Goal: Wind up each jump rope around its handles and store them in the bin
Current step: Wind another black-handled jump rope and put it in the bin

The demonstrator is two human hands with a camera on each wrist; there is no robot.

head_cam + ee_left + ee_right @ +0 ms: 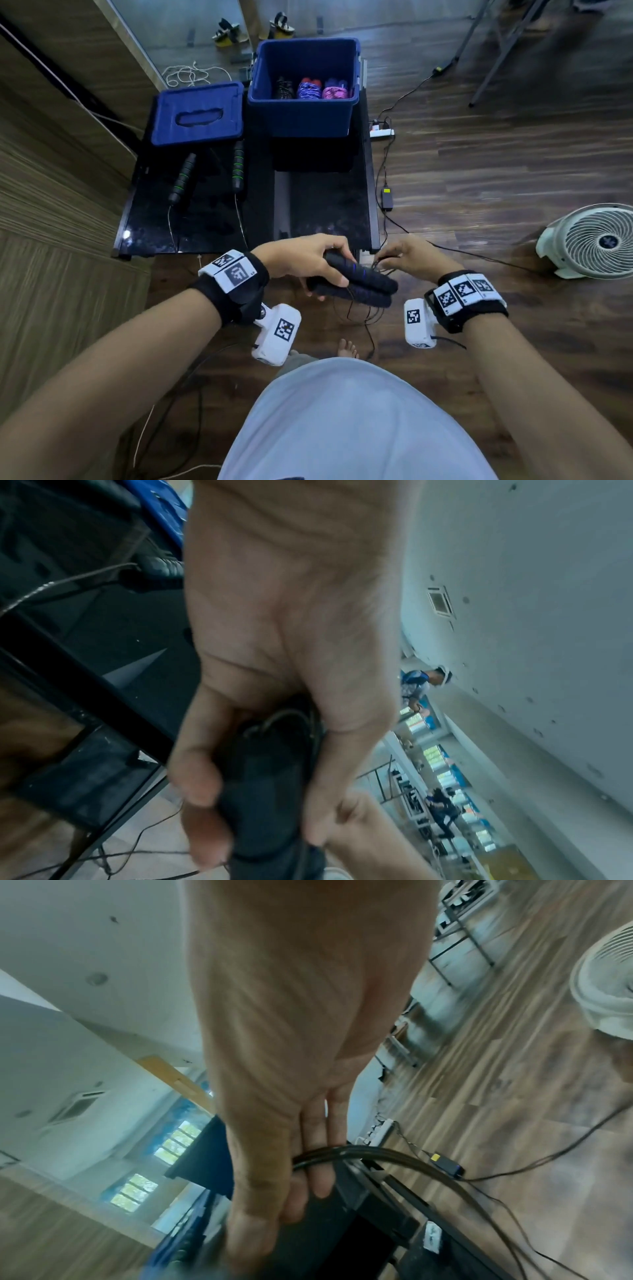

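My left hand point(308, 260) grips two black foam jump-rope handles with blue rings point(363, 286), held together in front of the table; the left wrist view shows my fingers point(202, 772) curled round the handles point(267, 791). My right hand point(404, 255) pinches several strands of the thin black rope point(346, 1152) beside the handles' right end, and loops of it hang below point(359, 315). A second rope with green-ringed handles point(183, 178) lies unwound on the black table point(325, 205). The open blue bin point(301, 113) holds wound ropes point(308, 89).
The bin's blue lid point(197, 114) lies to the left of the bin. A white fan point(596, 240) stands on the floor at right. A power strip point(382, 132) and cables run along the table's right side. Wood panels stand at left.
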